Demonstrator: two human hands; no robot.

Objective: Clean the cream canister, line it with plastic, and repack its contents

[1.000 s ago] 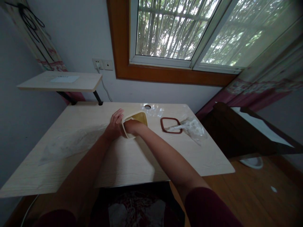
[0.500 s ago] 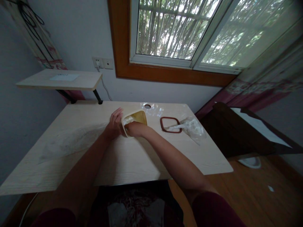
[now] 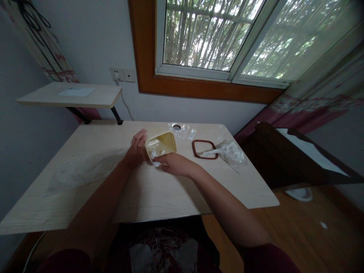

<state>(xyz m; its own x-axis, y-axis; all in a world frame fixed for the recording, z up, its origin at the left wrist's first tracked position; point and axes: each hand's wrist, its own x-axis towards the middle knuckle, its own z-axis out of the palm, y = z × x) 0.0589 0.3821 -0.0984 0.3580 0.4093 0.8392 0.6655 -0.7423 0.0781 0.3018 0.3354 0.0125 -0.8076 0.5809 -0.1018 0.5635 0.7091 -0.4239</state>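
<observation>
A cream-yellow bin, squarish with rounded corners, is tilted on the desk with its opening turned towards me. My left hand holds it from the left side, the fingers along its outer wall. At the near rim, my right hand pinches a crumpled white tissue, which lies over the edge. To the right of the bin lies a reddish-brown rounded-square ring, apart from both hands.
A crumpled clear plastic bag overlaps the ring's right side. Another thin clear plastic sheet lies left on the pale desk. A raised shelf stands at back left. The desk has a round cable hole.
My right hand has come out of the bin to its near rim, with the white tissue now showing. The left hand keeps its place on the bin.
</observation>
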